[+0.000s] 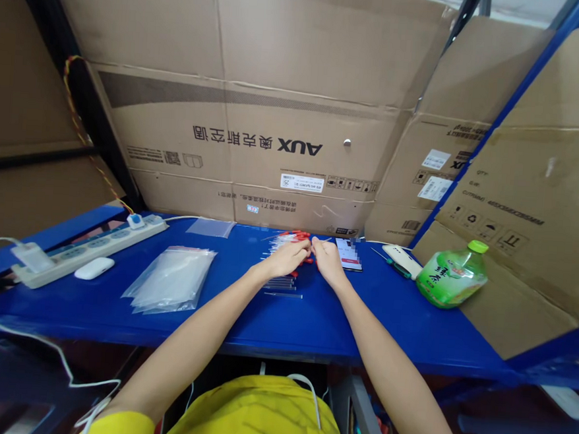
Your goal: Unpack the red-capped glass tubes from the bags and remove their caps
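My left hand (287, 258) and my right hand (327, 259) meet over the back middle of the blue table, fingers pinched together. What they hold between the fingertips is too small to make out. Under and beside my left hand lies a pile of thin clear tubes (281, 282), partly covered by the hand. Red tips (295, 234) show along the pile's far side and between my hands. One loose clear tube (283, 295) lies nearer to me, apart from the pile. Just right of my right hand is a phone (349, 255) with its screen lit.
Clear plastic bags (173, 280) are stacked on the left of the blue table (306, 330). Beyond are a white earbud case (94, 268) and a power strip (93, 249). On the right are a white device (401, 259), a small green-handled tool (397, 269) and a green bottle (451, 278). Cardboard (257, 109) walls the back.
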`<action>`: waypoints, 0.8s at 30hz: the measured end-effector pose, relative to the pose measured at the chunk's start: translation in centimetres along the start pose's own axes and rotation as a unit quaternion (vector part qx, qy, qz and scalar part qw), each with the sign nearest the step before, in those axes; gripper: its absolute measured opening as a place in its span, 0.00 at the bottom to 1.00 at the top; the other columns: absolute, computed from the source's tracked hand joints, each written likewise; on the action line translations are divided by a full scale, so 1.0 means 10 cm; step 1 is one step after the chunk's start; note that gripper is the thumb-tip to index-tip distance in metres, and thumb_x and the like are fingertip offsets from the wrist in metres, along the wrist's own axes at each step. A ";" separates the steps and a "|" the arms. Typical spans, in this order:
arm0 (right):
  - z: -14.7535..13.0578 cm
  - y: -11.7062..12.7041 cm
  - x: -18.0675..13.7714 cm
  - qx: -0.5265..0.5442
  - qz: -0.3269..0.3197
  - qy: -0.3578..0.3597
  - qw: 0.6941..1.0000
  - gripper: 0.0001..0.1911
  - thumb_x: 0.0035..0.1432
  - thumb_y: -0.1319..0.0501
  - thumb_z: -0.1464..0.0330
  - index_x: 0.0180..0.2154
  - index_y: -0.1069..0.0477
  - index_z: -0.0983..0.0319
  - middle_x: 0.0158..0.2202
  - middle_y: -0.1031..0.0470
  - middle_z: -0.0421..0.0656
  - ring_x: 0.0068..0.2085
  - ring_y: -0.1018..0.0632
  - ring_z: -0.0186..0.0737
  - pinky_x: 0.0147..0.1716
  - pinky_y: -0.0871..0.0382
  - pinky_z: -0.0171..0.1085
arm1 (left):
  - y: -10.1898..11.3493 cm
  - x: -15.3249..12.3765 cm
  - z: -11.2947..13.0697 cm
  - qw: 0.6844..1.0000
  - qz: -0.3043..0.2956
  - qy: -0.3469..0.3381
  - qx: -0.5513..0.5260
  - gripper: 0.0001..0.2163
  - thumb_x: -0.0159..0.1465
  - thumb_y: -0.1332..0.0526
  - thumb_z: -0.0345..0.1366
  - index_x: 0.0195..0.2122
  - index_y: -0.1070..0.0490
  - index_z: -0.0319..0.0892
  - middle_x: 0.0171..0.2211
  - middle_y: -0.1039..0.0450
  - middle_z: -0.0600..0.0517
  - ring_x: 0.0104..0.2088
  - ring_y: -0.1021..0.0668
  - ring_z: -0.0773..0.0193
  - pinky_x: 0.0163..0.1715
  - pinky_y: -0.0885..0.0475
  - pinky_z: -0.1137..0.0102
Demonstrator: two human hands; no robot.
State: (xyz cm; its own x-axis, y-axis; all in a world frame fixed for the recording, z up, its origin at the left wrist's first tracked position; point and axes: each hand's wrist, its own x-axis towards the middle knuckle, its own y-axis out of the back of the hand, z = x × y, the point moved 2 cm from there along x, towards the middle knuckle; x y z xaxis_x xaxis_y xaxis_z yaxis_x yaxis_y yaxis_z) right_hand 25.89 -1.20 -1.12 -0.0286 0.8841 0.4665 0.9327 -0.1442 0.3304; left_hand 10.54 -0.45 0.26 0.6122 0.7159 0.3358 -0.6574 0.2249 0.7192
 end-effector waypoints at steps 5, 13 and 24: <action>-0.07 0.01 -0.01 -0.008 0.008 0.001 1.000 0.28 0.66 0.50 0.50 0.19 0.48 0.56 0.18 0.38 0.39 0.26 0.32 0.37 0.32 0.39 0.36 | -0.01 0.04 0.01 0.999 0.016 -0.011 -0.049 0.07 0.66 0.52 0.32 0.31 0.40 0.44 0.33 0.29 0.50 0.37 0.28 0.60 0.42 0.31 0.66; -0.01 -0.01 0.01 0.017 0.003 -0.020 1.000 0.28 0.65 0.49 0.47 0.19 0.44 0.56 0.17 0.40 0.38 0.27 0.30 0.39 0.29 0.39 0.36 | -0.03 0.06 0.01 0.992 0.019 -0.008 -0.128 0.05 0.62 0.52 0.30 0.29 0.42 0.44 0.28 0.37 0.53 0.31 0.34 0.62 0.35 0.34 0.68; 0.02 0.07 0.02 0.075 -0.019 -0.031 0.997 0.32 0.64 0.47 0.42 0.18 0.49 0.56 0.17 0.50 0.35 0.22 0.44 0.34 0.23 0.49 0.37 | -0.02 0.02 0.02 0.912 -0.101 0.106 -0.384 0.10 0.66 0.48 0.39 0.30 0.35 0.42 0.21 0.50 0.59 0.20 0.46 0.71 0.21 0.48 0.74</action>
State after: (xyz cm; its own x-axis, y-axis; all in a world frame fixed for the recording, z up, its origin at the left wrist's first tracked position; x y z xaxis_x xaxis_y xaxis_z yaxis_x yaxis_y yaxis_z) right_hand 26.65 -1.07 -0.97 -0.0475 0.9142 0.4026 0.9748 -0.0456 0.2186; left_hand 10.90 -0.50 0.31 0.7094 0.7023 0.0597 -0.7045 0.7042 0.0884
